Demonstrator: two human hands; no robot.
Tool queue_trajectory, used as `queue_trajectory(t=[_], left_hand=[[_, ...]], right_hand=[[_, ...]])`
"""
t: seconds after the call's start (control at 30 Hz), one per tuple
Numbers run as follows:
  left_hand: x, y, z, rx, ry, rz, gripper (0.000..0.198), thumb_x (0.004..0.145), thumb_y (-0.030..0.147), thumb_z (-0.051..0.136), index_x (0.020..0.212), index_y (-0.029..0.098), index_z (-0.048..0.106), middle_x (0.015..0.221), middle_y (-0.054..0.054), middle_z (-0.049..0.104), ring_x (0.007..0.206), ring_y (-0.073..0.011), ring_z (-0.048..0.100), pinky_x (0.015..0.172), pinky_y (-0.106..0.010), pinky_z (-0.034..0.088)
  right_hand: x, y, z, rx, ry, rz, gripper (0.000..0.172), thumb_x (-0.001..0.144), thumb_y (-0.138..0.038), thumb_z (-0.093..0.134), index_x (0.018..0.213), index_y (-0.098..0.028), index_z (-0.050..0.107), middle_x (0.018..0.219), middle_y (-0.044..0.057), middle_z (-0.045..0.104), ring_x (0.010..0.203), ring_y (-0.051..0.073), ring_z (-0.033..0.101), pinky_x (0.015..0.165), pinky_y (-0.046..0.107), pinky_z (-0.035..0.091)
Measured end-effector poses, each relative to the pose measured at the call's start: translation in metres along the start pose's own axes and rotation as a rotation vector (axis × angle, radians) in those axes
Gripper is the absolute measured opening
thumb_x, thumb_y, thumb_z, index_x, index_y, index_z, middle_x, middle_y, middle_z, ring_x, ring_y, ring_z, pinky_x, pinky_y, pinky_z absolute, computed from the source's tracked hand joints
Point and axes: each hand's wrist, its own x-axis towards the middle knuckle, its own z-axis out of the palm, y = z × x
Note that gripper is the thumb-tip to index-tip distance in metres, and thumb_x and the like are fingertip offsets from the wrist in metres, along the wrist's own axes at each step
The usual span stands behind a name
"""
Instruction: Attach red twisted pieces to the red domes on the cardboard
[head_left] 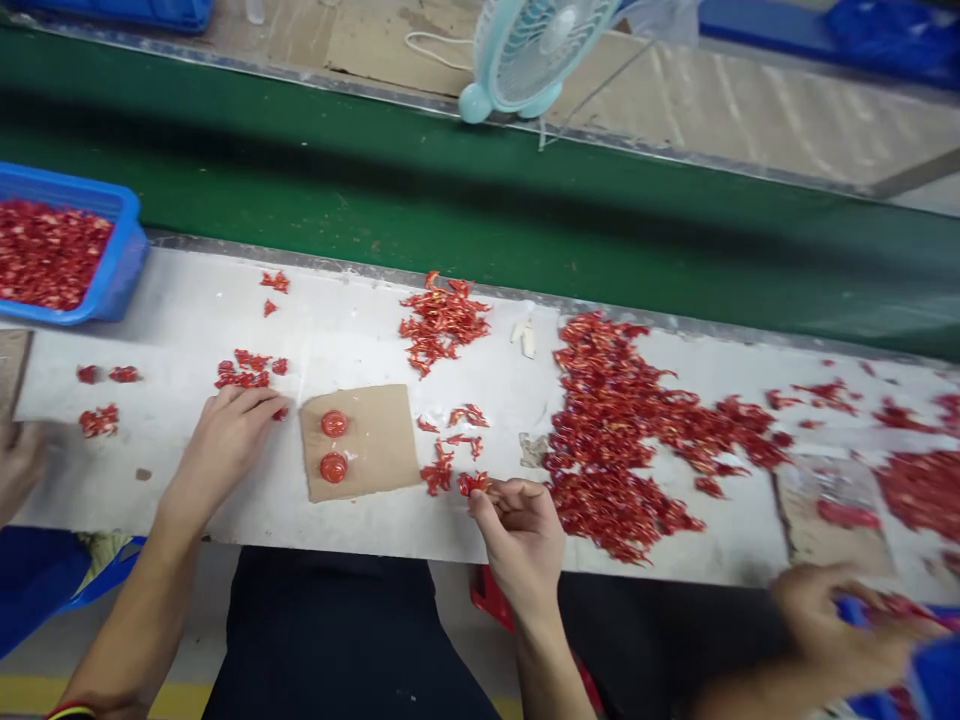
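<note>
My left hand (231, 440) rests low over the white table with its fingers curled together. A small red piece (280, 413) shows at its fingertips, and a cluster of similar red pieces (244, 378) lies just beyond. My right hand (523, 525) pinches a small red plastic piece (472, 484) between thumb and forefinger. Beside it lie several loose red pieces (437, 470). Between my hands is a cardboard sheet (382, 440) carrying two round, shiny red discs, the upper disc (334, 423) and the lower disc (333, 467).
A large red heap (622, 430) spreads to the right, with a smaller pile (444, 322) at the back. A blue basket (120, 250) of red pieces stands left. Another person's hands (847, 630) work at right; a hand (19, 465) shows left. A fan (536, 50) sits above.
</note>
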Motion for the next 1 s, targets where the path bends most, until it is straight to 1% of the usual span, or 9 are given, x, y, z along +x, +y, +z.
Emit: queue_trajectory(t=[0.23, 0.4, 0.47, 0.57, 0.73, 0.83, 0.93, 0.97, 1.0], left_hand=[[0.007, -0.008, 0.009, -0.106, 0.054, 0.009, 0.025, 0.096, 0.033, 0.054, 0.108, 0.023, 0.075, 0.108, -0.007, 0.077, 0.096, -0.0291, 0.066, 0.089, -0.039, 0.043], [0.012, -0.002, 0.007, -0.040, 0.078, 0.012, 0.024, 0.094, 0.033, 0.057, 0.110, 0.023, 0.071, 0.094, -0.006, 0.074, 0.085, -0.0264, 0.063, 0.084, -0.039, 0.044], [0.012, 0.004, 0.005, -0.032, 0.133, 0.002, 0.026, 0.093, 0.032, 0.059, 0.114, 0.024, 0.070, 0.092, -0.004, 0.072, 0.084, -0.0257, 0.062, 0.086, -0.039, 0.045], [0.010, 0.014, 0.000, -0.140, 0.213, -0.091, 0.030, 0.091, 0.029, 0.062, 0.120, 0.027, 0.070, 0.097, -0.002, 0.068, 0.085, -0.0222, 0.061, 0.088, -0.036, 0.046], [-0.004, 0.027, -0.005, -0.648, 0.277, -0.276, 0.025, 0.086, 0.029, 0.072, 0.111, 0.027, 0.075, 0.102, 0.000, 0.067, 0.083, -0.0179, 0.063, 0.078, -0.029, 0.051], [-0.012, 0.031, -0.003, -0.881, 0.326, -0.363, 0.021, 0.081, 0.029, 0.078, 0.102, 0.027, 0.076, 0.101, 0.000, 0.068, 0.082, -0.0170, 0.064, 0.076, -0.029, 0.054], [-0.015, 0.038, 0.000, -1.048, 0.391, -0.421, 0.020, 0.075, 0.025, 0.084, 0.094, 0.026, 0.078, 0.103, -0.002, 0.069, 0.084, -0.0169, 0.065, 0.073, -0.028, 0.057], [-0.015, 0.041, 0.001, -1.110, 0.403, -0.432, 0.020, 0.073, 0.023, 0.085, 0.091, 0.025, 0.078, 0.104, -0.003, 0.070, 0.087, -0.0179, 0.066, 0.072, -0.028, 0.058], [-0.015, 0.044, 0.002, -1.173, 0.407, -0.442, 0.020, 0.072, 0.021, 0.085, 0.090, 0.025, 0.079, 0.105, -0.004, 0.072, 0.090, -0.0190, 0.067, 0.072, -0.028, 0.059]], right_hand=[[-0.015, 0.051, -0.060, -0.230, 0.497, -0.038, 0.037, 0.077, -0.043, 0.076, 0.089, -0.023, 0.048, 0.080, 0.000, 0.061, 0.064, 0.015, 0.059, 0.062, 0.031, 0.051], [-0.018, 0.075, -0.094, -0.456, 0.773, -0.010, 0.032, 0.076, -0.040, 0.072, 0.090, -0.023, 0.048, 0.079, -0.002, 0.055, 0.064, 0.016, 0.055, 0.063, 0.032, 0.048], [-0.015, 0.079, -0.103, -0.537, 0.794, 0.020, 0.031, 0.076, -0.039, 0.071, 0.091, -0.023, 0.049, 0.078, -0.002, 0.055, 0.065, 0.017, 0.055, 0.066, 0.033, 0.048], [-0.011, 0.080, -0.107, -0.629, 0.746, 0.063, 0.031, 0.077, -0.041, 0.071, 0.092, -0.022, 0.052, 0.079, 0.000, 0.059, 0.067, 0.018, 0.057, 0.069, 0.034, 0.048], [-0.007, 0.072, -0.103, -0.681, 0.706, 0.050, 0.031, 0.081, -0.045, 0.070, 0.095, -0.021, 0.055, 0.082, 0.003, 0.063, 0.066, 0.019, 0.058, 0.069, 0.035, 0.048], [-0.004, 0.063, -0.102, -0.664, 0.766, 0.033, 0.028, 0.079, -0.040, 0.069, 0.093, -0.022, 0.052, 0.077, 0.000, 0.058, 0.065, 0.019, 0.057, 0.069, 0.035, 0.048], [0.000, 0.049, -0.094, -0.605, 0.832, -0.048, 0.028, 0.080, -0.040, 0.068, 0.091, -0.023, 0.049, 0.072, -0.003, 0.052, 0.061, 0.017, 0.053, 0.065, 0.034, 0.047], [0.001, 0.043, -0.089, -0.581, 0.797, -0.085, 0.027, 0.081, -0.041, 0.068, 0.091, -0.023, 0.050, 0.071, -0.003, 0.051, 0.060, 0.017, 0.052, 0.063, 0.033, 0.046], [0.002, 0.037, -0.081, -0.566, 0.703, -0.120, 0.027, 0.083, -0.042, 0.067, 0.093, -0.022, 0.052, 0.070, -0.003, 0.052, 0.058, 0.016, 0.051, 0.060, 0.032, 0.045]])
